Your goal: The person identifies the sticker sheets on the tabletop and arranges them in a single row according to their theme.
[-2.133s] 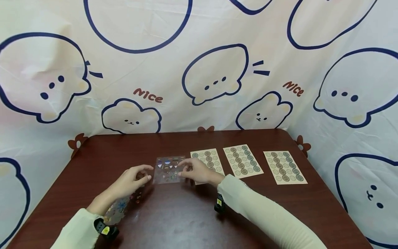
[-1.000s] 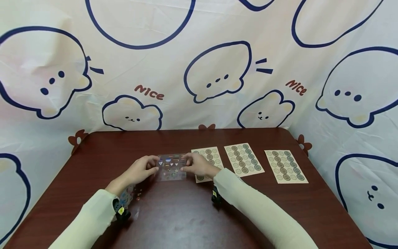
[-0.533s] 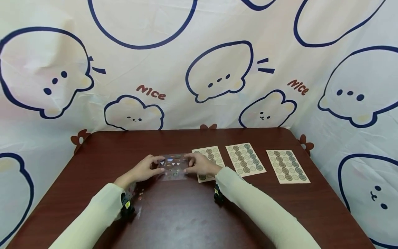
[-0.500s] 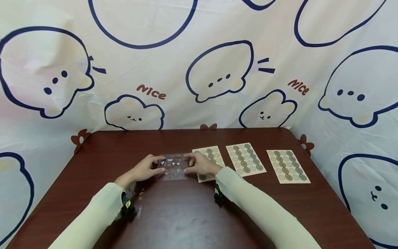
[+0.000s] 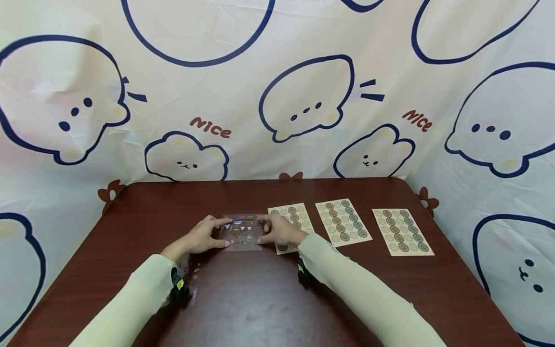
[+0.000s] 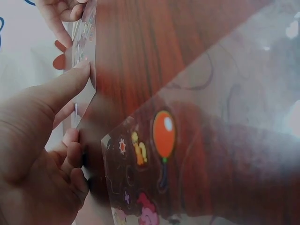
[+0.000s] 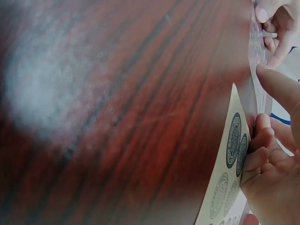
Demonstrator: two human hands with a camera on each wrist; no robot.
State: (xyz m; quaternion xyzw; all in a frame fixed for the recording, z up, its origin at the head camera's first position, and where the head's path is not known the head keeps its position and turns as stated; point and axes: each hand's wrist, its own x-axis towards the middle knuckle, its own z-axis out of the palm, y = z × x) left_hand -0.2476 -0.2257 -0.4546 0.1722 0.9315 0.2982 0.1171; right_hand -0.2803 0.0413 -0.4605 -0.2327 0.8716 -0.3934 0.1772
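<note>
A small clear sticker sheet (image 5: 243,235) with dark and coloured shapes lies on the table. At its left side, my left hand (image 5: 201,235) touches it, thumb and index finger spread along the edge. My right hand (image 5: 279,229) touches the right side in the same way, thumb nearer me. The left wrist view shows the straight left thumb (image 6: 68,86) on the sheet, with other fingers bent behind. In the right wrist view, the right thumb (image 7: 279,86) reaches the sheet's edge. Its index finger is partly hidden.
A cream sheet of round stickers (image 5: 294,210) lies partly under my right hand. Two similar sheets (image 5: 342,222) (image 5: 402,233) lie farther right. Another clear sheet, with a balloon sticker (image 6: 164,135), lies beneath my left wrist. A patterned cloth (image 5: 243,96) stands behind the table.
Both hands were beside the clear sheet, the left one clear of it. The left hand has moved right and forward to its edge. Over the last half second, both hands have barely moved.
</note>
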